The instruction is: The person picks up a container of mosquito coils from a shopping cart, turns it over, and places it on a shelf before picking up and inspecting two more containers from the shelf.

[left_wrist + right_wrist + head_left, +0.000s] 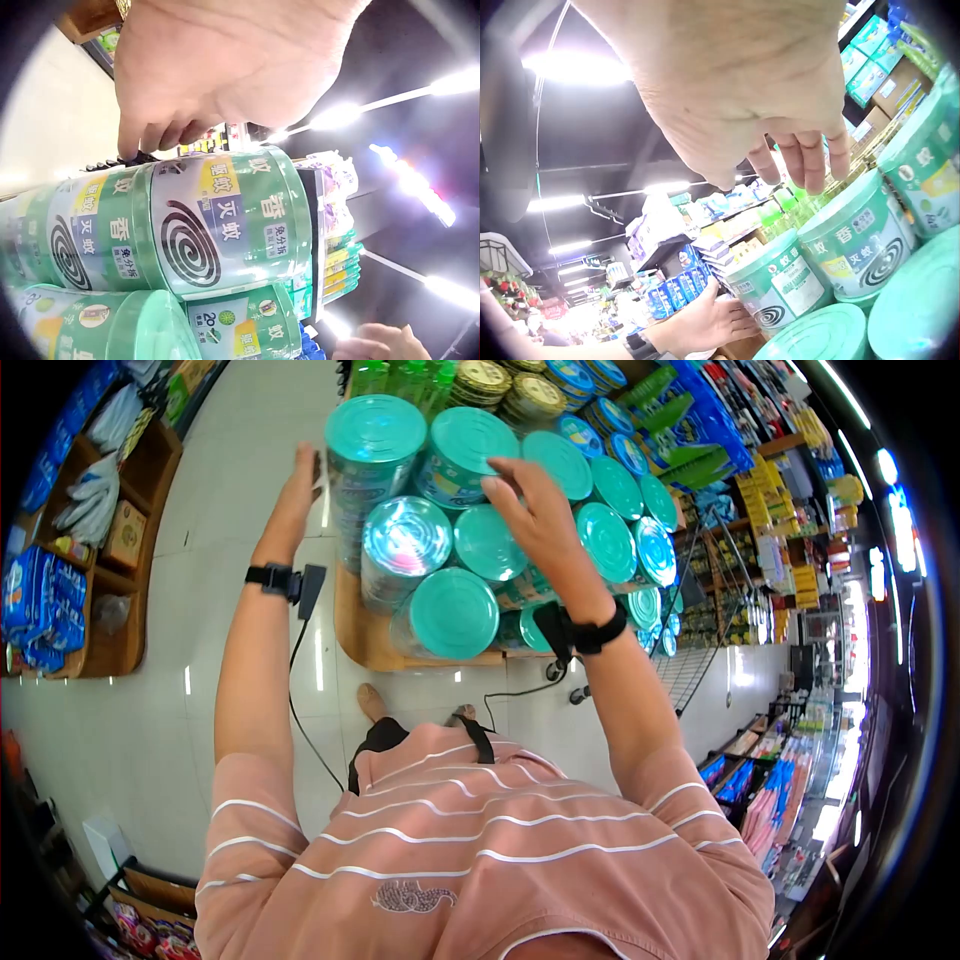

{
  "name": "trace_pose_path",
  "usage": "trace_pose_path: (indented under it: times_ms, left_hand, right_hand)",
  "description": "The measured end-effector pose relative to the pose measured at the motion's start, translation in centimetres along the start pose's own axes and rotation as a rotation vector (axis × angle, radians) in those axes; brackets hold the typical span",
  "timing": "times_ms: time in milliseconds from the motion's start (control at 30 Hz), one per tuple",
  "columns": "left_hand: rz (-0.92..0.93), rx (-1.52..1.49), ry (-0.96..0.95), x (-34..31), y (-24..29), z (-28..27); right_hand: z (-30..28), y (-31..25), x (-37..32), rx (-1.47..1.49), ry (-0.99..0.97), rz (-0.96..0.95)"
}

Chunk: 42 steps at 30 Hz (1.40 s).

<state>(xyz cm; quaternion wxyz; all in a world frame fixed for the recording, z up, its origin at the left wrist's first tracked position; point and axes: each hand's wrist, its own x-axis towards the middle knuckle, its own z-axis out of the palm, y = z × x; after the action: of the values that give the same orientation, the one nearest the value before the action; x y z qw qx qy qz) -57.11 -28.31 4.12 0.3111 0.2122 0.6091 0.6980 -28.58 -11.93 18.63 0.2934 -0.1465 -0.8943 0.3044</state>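
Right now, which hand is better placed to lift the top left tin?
Left, probably: the left hand touches the top left tin's side, while the right hand hovers over the neighbouring tin.

In the left wrist view we read the label of the upper mosquito-coil tin point(225, 225), which appears upside down: large white characters 蚊香, a yellow patch with 驱蚊 and 灭蚊, and a small pale patch with 免分拆. The neighbouring tin point(82, 240) carries the same 香, 灭蚊 and 免分拆. On the lower tin point(244, 330) we make out the number 20 and 蚊, with the smaller print too fine to read. In the right wrist view we find 蚊香 and 灭蚊 on the tilted tin point(859, 244) and 蚊 on the white label of the farther tin point(780, 289); lettering in the head view is too small for us to read.
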Motion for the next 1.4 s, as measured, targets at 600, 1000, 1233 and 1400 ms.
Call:
trace_pose_path:
  times_ms: [600, 1000, 1233, 1400]
  left_hand:
    - [0.008, 0.033, -0.217, -26.8, 0.6, 22.9]
    - [-0.293, 0.603, -1.119, -35.1, -2.1, 49.8]
    - [-0.318, 0.704, -1.250, -33.6, -3.0, 58.0]
    - [-0.393, 0.606, -1.299, -30.4, -6.0, 65.1]
  right_hand:
    - [-20.7, 9.1, -29.9, 0.596, 0.143, 0.791]
    - [-33.3, 13.5, -49.0, 0.583, 0.346, 0.908]
    - [-36.8, 18.0, -52.2, 0.691, 0.416, 1.012]
    - [-41.7, 22.9, -52.1, 0.705, 0.472, 1.024]
